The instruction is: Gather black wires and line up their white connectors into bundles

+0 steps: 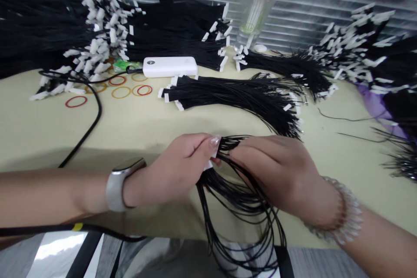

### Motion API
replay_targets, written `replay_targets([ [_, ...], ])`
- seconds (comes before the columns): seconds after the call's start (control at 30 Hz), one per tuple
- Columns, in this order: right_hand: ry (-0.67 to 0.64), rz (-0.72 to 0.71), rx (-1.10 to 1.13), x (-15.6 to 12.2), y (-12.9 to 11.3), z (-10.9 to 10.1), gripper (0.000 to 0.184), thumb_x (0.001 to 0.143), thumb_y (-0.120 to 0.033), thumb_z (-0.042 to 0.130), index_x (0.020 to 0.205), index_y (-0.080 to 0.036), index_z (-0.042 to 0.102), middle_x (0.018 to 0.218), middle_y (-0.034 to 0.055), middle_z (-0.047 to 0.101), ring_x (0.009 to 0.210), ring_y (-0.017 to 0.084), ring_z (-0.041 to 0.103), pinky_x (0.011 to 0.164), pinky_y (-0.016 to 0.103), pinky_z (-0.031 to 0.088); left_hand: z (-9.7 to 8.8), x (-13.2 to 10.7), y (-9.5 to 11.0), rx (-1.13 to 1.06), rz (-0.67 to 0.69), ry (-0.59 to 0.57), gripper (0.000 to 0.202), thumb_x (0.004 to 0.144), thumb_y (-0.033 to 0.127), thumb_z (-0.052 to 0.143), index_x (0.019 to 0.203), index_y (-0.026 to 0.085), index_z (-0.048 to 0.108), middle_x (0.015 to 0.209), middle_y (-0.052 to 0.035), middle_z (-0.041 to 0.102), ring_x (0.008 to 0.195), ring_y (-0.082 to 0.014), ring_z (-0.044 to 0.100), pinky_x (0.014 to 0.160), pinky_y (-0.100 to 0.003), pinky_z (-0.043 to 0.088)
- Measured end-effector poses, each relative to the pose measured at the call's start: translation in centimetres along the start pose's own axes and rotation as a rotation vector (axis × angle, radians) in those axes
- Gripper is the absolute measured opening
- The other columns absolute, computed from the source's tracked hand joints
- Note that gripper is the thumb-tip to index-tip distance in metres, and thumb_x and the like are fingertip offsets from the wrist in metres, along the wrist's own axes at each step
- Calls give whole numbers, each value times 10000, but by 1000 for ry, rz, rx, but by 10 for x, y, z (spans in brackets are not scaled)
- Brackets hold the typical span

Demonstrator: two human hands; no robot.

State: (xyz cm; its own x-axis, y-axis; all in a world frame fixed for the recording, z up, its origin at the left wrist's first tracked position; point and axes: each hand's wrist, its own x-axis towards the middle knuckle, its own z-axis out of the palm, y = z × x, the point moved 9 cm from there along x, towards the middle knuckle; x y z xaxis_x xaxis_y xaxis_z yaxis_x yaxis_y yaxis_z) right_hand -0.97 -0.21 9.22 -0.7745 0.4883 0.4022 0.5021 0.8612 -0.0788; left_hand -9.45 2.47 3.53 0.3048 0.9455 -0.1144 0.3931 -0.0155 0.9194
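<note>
My left hand (177, 167), with a watch on the wrist, is closed round the white-connector end of a bundle of thin black wires (241, 208) just above the table's near edge. My right hand (280, 173), with a bead bracelet on the wrist, pinches the same bundle from the right. Its fingers meet the left hand's at the connectors. The wires loop down over the table edge toward me.
On the cream table (137, 126) lie more black wire bundles (234, 95), large piles at the back left (65, 21) and right (368, 47), a white power bank (170, 66), several rubber bands (120, 92), a black cable (93, 117) and a clear bottle (257, 8).
</note>
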Motion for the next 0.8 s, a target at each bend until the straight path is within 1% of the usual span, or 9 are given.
replay_targets([
  [0.1,-11,151,69,1,20,-5,79,775,-233,514,759,-158,496,741,18,501,628,83,437,522,217,353,-6,4,-7,-63,-39,76,369,841,426,319,610,155,417,567,36,387,541,-74,358,496,-192,314],
  [0.2,-8,251,107,1,34,-16,246,686,-340,619,720,-163,453,770,22,471,614,79,415,505,217,364,-8,7,-18,-216,-76,125,373,829,466,325,676,158,470,618,22,448,545,-80,427,489,-192,365],
  [0.27,-7,284,132,0,37,-25,306,676,-394,622,635,-165,424,674,5,441,558,69,387,460,210,339,-7,8,-26,-317,-100,130,367,816,488,337,728,167,490,647,17,472,512,-85,463,454,-201,393],
  [0.33,-39,303,224,-3,36,-30,366,723,-399,571,541,-158,366,542,-15,364,479,55,326,397,202,273,-7,8,-30,-365,-109,135,363,808,496,348,749,172,500,642,19,470,476,-85,468,419,-205,401],
  [0.4,-186,330,390,-9,30,-20,401,772,-384,509,503,-150,327,473,-25,306,425,42,271,353,192,217,-8,8,-30,-351,-105,148,362,809,490,352,744,169,505,625,19,461,475,-85,467,423,-206,410],
  [0.5,-481,404,533,-24,19,11,325,788,-357,484,551,-153,396,470,-35,345,408,33,285,324,165,205,-12,6,-27,-245,-94,175,370,816,478,346,743,159,519,644,9,491,542,-94,480,478,-204,419],
  [0.57,-563,399,562,-27,10,27,299,800,-323,466,565,-151,398,477,-41,347,422,31,296,346,159,221,-15,6,-23,-170,-80,195,380,820,474,340,730,155,527,656,6,508,588,-98,476,512,-201,412],
  [0.67,-514,338,646,-17,-3,41,296,832,-244,395,560,-139,348,492,-45,338,456,28,295,414,164,257,-18,6,-17,-111,-57,213,395,829,468,319,693,158,523,613,18,491,582,-94,453,526,-199,386],
  [0.8,-407,360,661,-6,-3,45,283,823,-189,396,556,-129,325,497,-54,337,469,20,270,435,172,231,-19,7,-13,-64,-42,214,398,836,452,312,677,155,523,607,22,482,582,-90,435,523,-192,351],
])
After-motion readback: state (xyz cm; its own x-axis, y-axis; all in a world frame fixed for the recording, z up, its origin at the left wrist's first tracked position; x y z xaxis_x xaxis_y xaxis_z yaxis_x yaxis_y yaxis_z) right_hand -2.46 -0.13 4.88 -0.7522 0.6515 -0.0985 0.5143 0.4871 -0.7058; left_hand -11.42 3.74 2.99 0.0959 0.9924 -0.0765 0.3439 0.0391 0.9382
